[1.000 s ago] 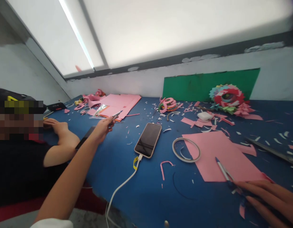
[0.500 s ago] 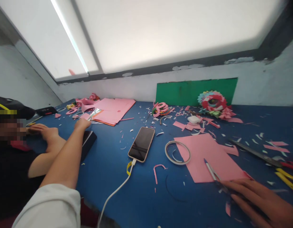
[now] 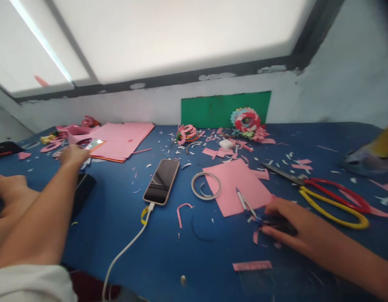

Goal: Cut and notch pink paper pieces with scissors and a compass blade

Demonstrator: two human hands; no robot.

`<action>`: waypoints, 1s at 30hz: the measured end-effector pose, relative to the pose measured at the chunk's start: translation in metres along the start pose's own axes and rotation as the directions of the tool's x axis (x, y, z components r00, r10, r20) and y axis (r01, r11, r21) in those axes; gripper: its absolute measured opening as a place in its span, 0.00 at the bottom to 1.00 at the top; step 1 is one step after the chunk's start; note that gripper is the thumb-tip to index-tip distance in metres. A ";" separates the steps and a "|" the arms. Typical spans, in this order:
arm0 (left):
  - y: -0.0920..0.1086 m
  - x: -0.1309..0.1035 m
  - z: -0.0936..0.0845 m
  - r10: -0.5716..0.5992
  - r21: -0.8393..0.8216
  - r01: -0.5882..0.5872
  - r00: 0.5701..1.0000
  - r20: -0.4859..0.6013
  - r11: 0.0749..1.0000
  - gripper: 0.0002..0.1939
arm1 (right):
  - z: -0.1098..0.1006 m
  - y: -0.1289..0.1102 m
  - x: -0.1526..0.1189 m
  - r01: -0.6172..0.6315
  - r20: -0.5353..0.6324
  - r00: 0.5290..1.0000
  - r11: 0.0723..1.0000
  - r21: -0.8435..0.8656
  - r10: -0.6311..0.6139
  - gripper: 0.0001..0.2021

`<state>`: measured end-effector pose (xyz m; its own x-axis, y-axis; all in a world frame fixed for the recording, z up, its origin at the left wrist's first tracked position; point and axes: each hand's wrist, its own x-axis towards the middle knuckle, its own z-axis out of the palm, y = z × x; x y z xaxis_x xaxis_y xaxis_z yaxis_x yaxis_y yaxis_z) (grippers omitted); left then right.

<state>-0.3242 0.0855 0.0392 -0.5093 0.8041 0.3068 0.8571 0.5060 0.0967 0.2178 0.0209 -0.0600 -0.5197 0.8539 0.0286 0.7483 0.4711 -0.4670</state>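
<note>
Resting right hand (image 3: 302, 226): your fingers curl round compass (image 3: 242, 201); a nudge could mark pink sheet (image 3: 229, 182);
Left hand (image 3: 74, 155): fingers blurred, can't tell

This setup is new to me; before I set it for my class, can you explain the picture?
There is no machine: a person works barehanded, seen by a camera on their head. On the blue table lie a phone with a white cable, scissors and a pale ring. The right hand is at the near end of a white pen-like tool whose tip lies over a pink sheet. The left hand is by a stack of pink sheets; blur hides what either hand grips. Another person's arm shows at the left edge.
</note>
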 end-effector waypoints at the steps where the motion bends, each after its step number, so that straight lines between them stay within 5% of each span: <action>1: 0.013 -0.002 -0.004 -0.037 -0.023 0.036 0.996 -0.081 0.999 0.15 | -0.006 -0.001 0.000 0.009 0.015 1.000 0.999 -0.044 -0.008 0.12; 5: 0.086 -0.050 -0.025 0.089 -0.183 -0.144 0.956 -0.280 0.972 0.21 | -0.022 -0.004 -0.003 0.054 0.097 0.994 0.986 -0.159 -0.039 0.10; 7: 0.124 -0.104 -0.037 0.324 -0.307 -0.440 0.874 -0.361 0.844 0.19 | -0.021 -0.006 -0.004 0.117 0.070 0.992 0.962 -0.246 -0.103 0.07; 8: 0.140 -0.137 -0.041 0.487 -0.323 -0.616 0.777 -0.398 0.719 0.16 | -0.019 -0.007 -0.004 0.160 0.056 0.987 0.938 -0.306 -0.149 0.08; 9: 0.154 -0.172 -0.043 0.658 -0.298 -0.777 0.628 -0.414 0.554 0.12 | -0.016 -0.008 -0.005 0.195 0.039 0.980 0.906 -0.375 -0.195 0.09; 11: 0.176 -0.242 -0.040 0.873 -0.244 -0.955 0.261 -0.412 0.170 0.10 | -0.011 -0.009 -0.007 0.206 0.000 0.972 0.849 -0.486 -0.236 0.10; 12: 0.183 -0.273 -0.035 0.910 -0.236 -0.969 0.164 -0.382 0.075 0.10 | -0.009 -0.010 -0.008 0.170 -0.034 0.975 0.833 -0.527 -0.221 0.11; 14: 0.194 -0.324 -0.021 0.904 -0.215 -0.976 0.118 -0.411 0.029 0.12 | -0.012 -0.013 -0.011 0.031 -0.149 0.980 0.841 -0.540 -0.132 0.12; 16: 0.201 -0.355 -0.007 0.933 -0.150 -0.987 0.105 -0.345 0.056 0.16 | -0.018 -0.014 -0.012 -0.098 -0.287 0.958 0.909 -0.405 -0.024 0.11; 19: 0.207 -0.374 0.008 0.969 -0.082 -0.990 0.132 -0.209 0.117 0.21 | -0.027 -0.013 -0.012 -0.068 -0.343 0.934 0.992 0.109 0.101 0.08; 23: 0.207 -0.378 0.015 0.960 -0.075 -0.972 0.234 -0.156 0.225 0.22 | -0.019 -0.012 -0.008 -0.014 -0.193 0.950 0.649 0.760 0.247 0.13; 26: 0.204 -0.380 0.019 0.943 -0.079 -0.961 0.275 -0.186 0.264 0.21 | -0.006 -0.015 -0.008 -0.037 -0.089 0.960 0.434 0.900 0.267 0.14; 30: 0.201 -0.383 0.026 0.909 -0.092 -0.945 0.326 -0.258 0.313 0.20 | 0.005 -0.019 -0.012 -0.067 -0.002 0.982 0.361 0.930 0.187 0.08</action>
<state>0.0412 -0.1130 -0.0832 0.6331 0.6419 0.4326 0.7569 -0.6304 -0.1722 0.2076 0.0006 -0.0555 -0.3700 0.9273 -0.0571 -0.0785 -0.0925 -0.9926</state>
